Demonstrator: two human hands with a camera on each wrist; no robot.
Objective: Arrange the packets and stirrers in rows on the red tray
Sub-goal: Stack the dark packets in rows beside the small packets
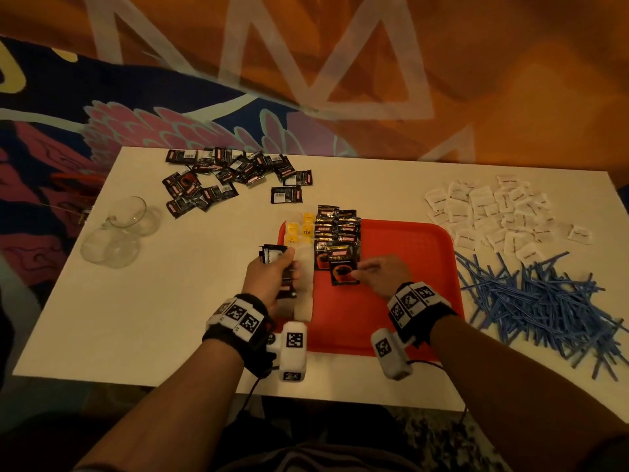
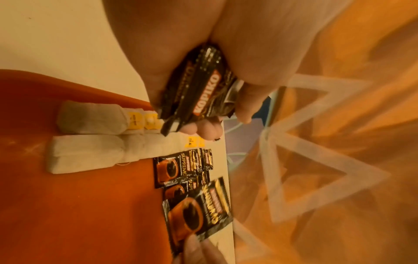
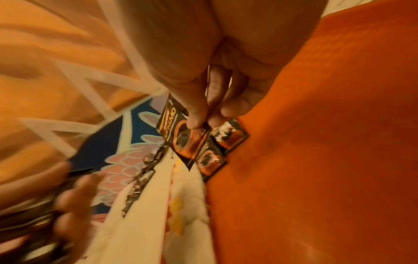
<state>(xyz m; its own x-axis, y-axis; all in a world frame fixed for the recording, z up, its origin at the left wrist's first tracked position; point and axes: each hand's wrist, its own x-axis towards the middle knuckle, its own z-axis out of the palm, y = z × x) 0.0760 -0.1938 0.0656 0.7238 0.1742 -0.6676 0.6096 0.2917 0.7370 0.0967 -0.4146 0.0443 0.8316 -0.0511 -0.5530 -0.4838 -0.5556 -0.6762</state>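
Head view — left hand (image 1: 272, 272) grips a packet stack (image 1: 274, 255), right hand (image 1: 383, 272) pinches one coffee packet (image 1: 343, 272).

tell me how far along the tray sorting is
Done: tea bags lie in two rows along the left side of the red tray, with coffee packets lined up beside them. In hand: the right hand pinches one coffee packet at the near end of that row, while the left hand grips a spare stack. Left: loose coffee packets, white packets and blue stirrers on the table.
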